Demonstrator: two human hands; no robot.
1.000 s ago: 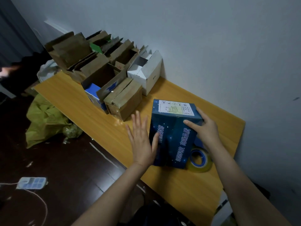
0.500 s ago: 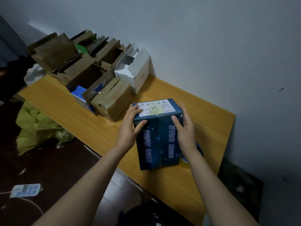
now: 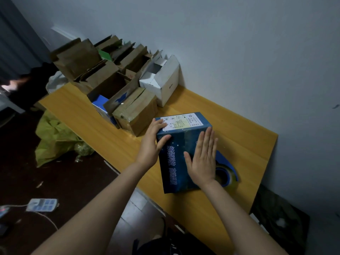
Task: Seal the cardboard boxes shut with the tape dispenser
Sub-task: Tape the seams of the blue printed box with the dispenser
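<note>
If the flat push on the box's face is not matched by the grip at its corner, the box could be tipped back or slid across the worktop [image 3: 242, 144], since it stands on end and looks tall for its footing. A faint glossy strip seems to run over the top edge and down the face. If that is tape, it could be left wrinkled or lifting wherever the palm does not pass over it, though this cannot be told for certain.

The fingers [image 3: 207, 142] of the right hand [image 3: 202, 162] are held straight and close together, laid flat against the near face of the blue box [image 3: 173, 168]; nothing is gripped. The fingers [image 3: 159, 124] of the left hand [image 3: 150, 144] are curled over the box's top left corner, resting on the white label, with the thumb set on the near face, so the corner is held.

The blue box stands close to the worktop's near edge, toward its right end. The tape dispenser [image 3: 227, 170] lies just behind the right hand, partly hidden, beside the box and near the right edge; it could be knocked off by a sideways shove. A taped brown box [image 3: 136, 112] sits just beyond the left hand. A white box [image 3: 165, 83] and several brown boxes [image 3: 103, 80] are open at the far left, against the wall.
</note>
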